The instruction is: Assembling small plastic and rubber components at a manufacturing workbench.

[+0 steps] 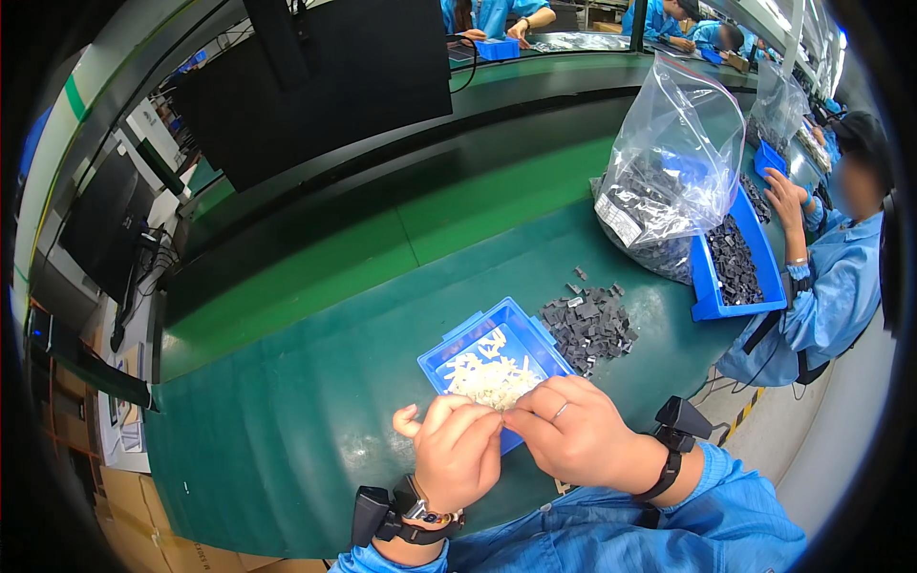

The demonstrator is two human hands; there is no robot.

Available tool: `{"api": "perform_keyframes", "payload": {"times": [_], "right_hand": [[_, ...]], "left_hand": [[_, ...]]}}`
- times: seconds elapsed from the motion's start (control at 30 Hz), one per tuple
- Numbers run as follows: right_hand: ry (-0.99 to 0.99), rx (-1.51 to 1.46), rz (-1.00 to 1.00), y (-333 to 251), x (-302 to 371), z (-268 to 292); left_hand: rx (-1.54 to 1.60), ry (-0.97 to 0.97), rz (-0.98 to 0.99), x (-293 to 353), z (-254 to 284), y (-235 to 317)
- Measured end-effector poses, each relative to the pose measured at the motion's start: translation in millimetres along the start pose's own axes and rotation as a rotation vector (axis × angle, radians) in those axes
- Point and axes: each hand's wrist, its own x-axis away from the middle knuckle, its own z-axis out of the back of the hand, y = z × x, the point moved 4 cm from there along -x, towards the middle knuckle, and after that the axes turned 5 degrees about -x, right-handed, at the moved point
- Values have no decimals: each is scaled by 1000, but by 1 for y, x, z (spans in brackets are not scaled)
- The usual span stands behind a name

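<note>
My left hand [456, 449] and my right hand [570, 430] meet fingertip to fingertip over the near edge of a small blue tray [513, 313]. Both are closed in a pinch, and whatever lies between the fingers is too small or hidden to make out. Small cream-white pieces [487, 377] are heaped inside the tray, some of them long and thin. Right beside the tray, a loose pile of small dark grey parts [590, 327] lies on the green mat [287, 420].
Beyond the pile stands a clear plastic bag [659, 181] filled with dark parts. A larger blue bin [774, 277] of dark parts is next to it, near a seated co-worker [831, 277]. A black monitor back [315, 86] hangs over the green conveyor belt [382, 234].
</note>
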Motion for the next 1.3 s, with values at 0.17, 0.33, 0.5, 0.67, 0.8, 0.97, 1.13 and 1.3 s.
{"api": "perform_keyframes", "payload": {"times": [0.17, 0.33, 0.5, 0.67, 0.8, 0.97, 1.13, 1.3], "right_hand": [[-13, 33, -14, 0, -2, -2], [20, 42, -52, 3, -4, -3], [21, -32, -39, 5, -3, -3], [-17, -35, -22, 5, -4, -4], [-32, -17, -47, 8, -4, -6], [61, -29, -111, 19, -2, -4], [104, -70, -187, 36, 3, 3], [116, -168, -138, 37, 6, -3]], "left_hand": [[-85, -21, -16, 0, -1, 1], [-72, -27, 9, -1, -1, 1], [-82, -46, -6, 3, -3, -4], [-77, -57, -16, 2, -3, -4], [-34, -72, -27, -1, -3, -4], [12, -42, -14, -5, -2, -9], [-14, -26, 22, -7, -1, -18], [21, -81, -35, -12, 2, -23]]}}
